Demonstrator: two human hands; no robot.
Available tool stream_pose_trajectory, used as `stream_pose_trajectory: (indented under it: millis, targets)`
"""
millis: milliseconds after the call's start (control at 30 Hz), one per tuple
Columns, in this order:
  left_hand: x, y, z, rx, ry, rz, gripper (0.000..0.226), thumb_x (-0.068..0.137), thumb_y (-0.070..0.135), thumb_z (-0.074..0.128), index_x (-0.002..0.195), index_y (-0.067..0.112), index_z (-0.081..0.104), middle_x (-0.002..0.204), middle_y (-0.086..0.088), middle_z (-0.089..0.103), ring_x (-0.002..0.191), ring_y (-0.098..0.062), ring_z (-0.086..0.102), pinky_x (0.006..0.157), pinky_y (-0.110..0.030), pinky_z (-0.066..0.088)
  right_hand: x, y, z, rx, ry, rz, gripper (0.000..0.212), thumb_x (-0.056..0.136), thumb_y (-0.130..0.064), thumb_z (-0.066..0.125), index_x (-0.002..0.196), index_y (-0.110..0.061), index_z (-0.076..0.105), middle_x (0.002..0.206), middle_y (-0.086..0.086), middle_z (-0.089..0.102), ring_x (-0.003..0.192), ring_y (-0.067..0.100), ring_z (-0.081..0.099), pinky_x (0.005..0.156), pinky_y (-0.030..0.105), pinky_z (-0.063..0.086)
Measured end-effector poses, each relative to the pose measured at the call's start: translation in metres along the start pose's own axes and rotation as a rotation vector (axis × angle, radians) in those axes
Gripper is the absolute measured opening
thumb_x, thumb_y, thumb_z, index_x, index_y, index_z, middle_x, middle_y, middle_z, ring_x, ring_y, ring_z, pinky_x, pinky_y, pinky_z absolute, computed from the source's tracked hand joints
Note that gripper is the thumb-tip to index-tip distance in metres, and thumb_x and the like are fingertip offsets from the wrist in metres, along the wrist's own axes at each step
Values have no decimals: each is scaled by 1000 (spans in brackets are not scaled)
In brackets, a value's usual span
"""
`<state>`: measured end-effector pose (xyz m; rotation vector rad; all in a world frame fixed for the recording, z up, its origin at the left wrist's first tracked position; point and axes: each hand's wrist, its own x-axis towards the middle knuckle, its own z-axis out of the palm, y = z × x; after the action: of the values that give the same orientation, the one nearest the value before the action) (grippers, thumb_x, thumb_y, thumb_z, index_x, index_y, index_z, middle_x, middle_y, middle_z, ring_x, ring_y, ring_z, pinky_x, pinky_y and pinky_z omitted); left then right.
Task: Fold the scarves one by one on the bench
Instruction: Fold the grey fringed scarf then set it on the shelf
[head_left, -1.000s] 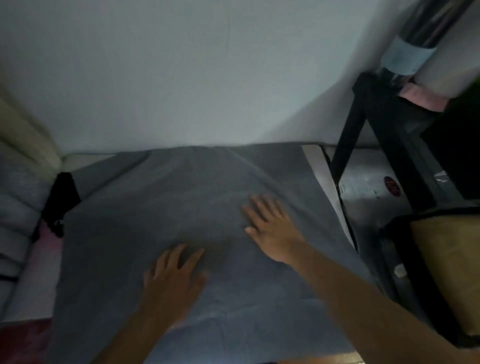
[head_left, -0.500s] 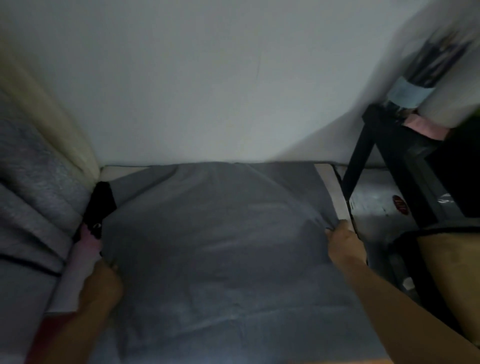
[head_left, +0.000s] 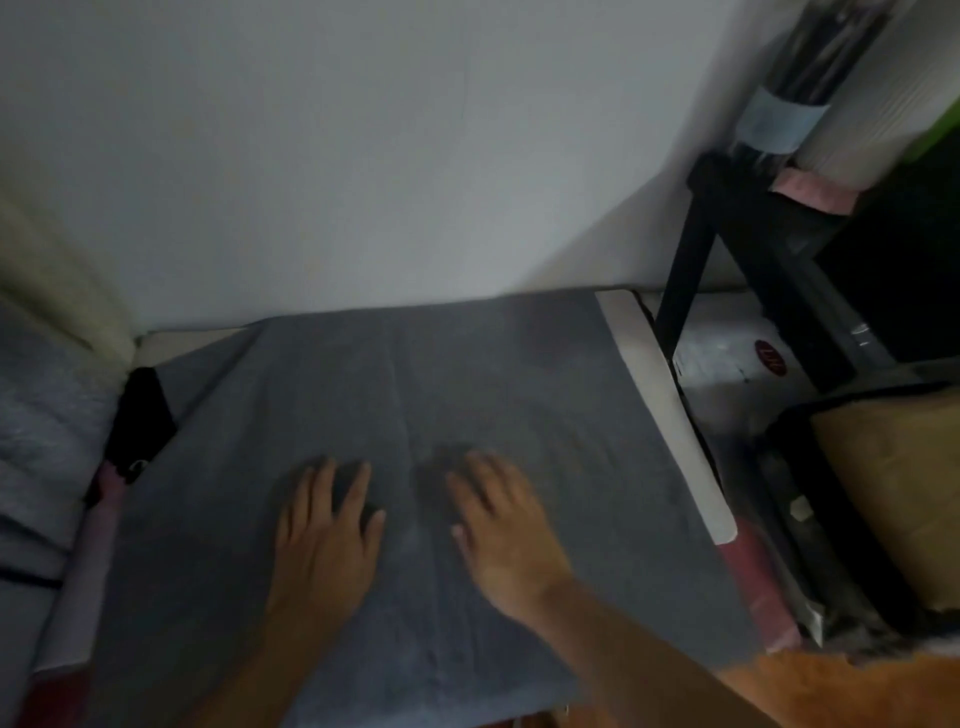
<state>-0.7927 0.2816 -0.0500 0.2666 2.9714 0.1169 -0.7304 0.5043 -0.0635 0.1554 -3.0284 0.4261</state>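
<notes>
A large grey scarf (head_left: 467, 384) lies spread flat over the white bench (head_left: 660, 395), covering nearly all of it, with a faint crease running down its middle. My left hand (head_left: 324, 540) rests palm down on the scarf left of the crease, fingers apart. My right hand (head_left: 506, 530) lies flat on the cloth just right of the crease, fingers spread too. Neither hand grips the fabric.
More grey cloth (head_left: 41, 415) is piled at the left, beside a black item (head_left: 140, 415) and a pink one (head_left: 104, 499). A black metal rack (head_left: 727, 270) with boxes and a brown bag (head_left: 893, 499) stands close on the right. A white wall is behind.
Half a second ago my hands held the scarf's left and right edges; now both have come back to the middle and lie flat on it.
</notes>
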Motion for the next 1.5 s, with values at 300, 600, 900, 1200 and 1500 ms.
stream_pose_trajectory:
  millis: [300, 600, 900, 1200, 1500]
  targets:
    - [10, 8, 26, 70, 35, -6, 69, 91, 52, 32, 154, 25, 42, 157, -18, 39, 146, -41, 30, 116, -63, 18, 66, 199, -26, -264, -92, 525, 76, 96, -58, 7, 158, -18, 23, 165, 15, 17, 151, 40, 13, 121, 56, 14]
    - [13, 6, 34, 93, 33, -20, 68, 90, 53, 34, 152, 27, 43, 157, -16, 39, 147, -39, 32, 116, -64, 20, 132, 83, 15, -119, -108, -57, 62, 100, -53, 31, 151, -20, 44, 159, 13, 35, 148, 37, 29, 119, 52, 26]
    - [88, -24, -8, -63, 235, -22, 49, 87, 42, 38, 108, 10, 69, 107, -19, 65, 94, -40, 59, 80, -52, 51, 205, 156, -31, -116, -62, 518, 66, 94, -44, 23, 137, -5, 54, 144, 28, 44, 134, 46, 37, 115, 55, 29]
    - [254, -158, -49, -15, -106, -218, 80, 96, 43, 62, 159, 13, 23, 163, -15, 27, 146, -35, 34, 117, -45, 33, 193, 131, 12, -208, -70, 286, 73, 96, -59, 6, 159, -25, 23, 165, 9, 19, 153, 32, 13, 124, 48, 9]
    - [224, -102, -117, 64, 330, -66, 21, 88, 8, 56, 108, 6, 63, 104, -26, 68, 94, -44, 66, 84, -47, 51, 196, 132, 12, -160, -99, 279, 79, 91, -62, 1, 159, -27, 18, 167, 7, 14, 154, 30, 8, 124, 45, 5]
